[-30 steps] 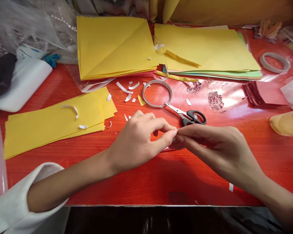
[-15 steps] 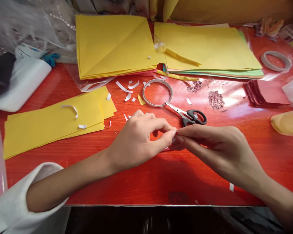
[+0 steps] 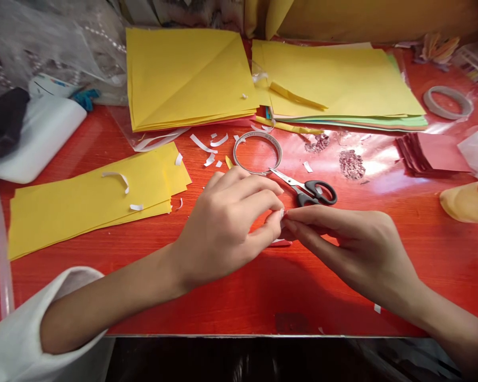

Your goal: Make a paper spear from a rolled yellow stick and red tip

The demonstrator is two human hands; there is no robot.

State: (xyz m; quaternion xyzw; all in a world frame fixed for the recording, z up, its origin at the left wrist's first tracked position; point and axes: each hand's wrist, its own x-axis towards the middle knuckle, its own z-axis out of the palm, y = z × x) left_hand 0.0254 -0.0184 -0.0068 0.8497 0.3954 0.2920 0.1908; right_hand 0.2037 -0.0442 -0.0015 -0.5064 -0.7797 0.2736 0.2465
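Note:
My left hand (image 3: 227,228) is closed in a pinch, thumb and forefinger meeting the fingertips of my right hand (image 3: 342,239). The right hand pinches too, its forefinger and thumb pressed together. What they hold between them is mostly hidden; only a tiny whitish bit shows at the tips. Just below the fingertips lies or hangs the edge of a red paper piece (image 3: 282,243) with some white on it. Black-handled scissors (image 3: 305,188) rest slightly open beyond my hands, blades pointing at a roll of tape (image 3: 258,153) lying flat.
White paper scraps (image 3: 201,143) are scattered near the tape. Yellow strips (image 3: 91,196) lie stacked at left, larger yellow sheets (image 3: 187,79) and a second stack (image 3: 342,79) at the back. Dark red squares (image 3: 442,154), another tape roll (image 3: 448,103) and a yellowish container (image 3: 466,201) stand at right.
The left hand's fingers have lifted and spread a little over the pinch. Both hands stay together at nearly the same place; more of the red paper edge shows below them.

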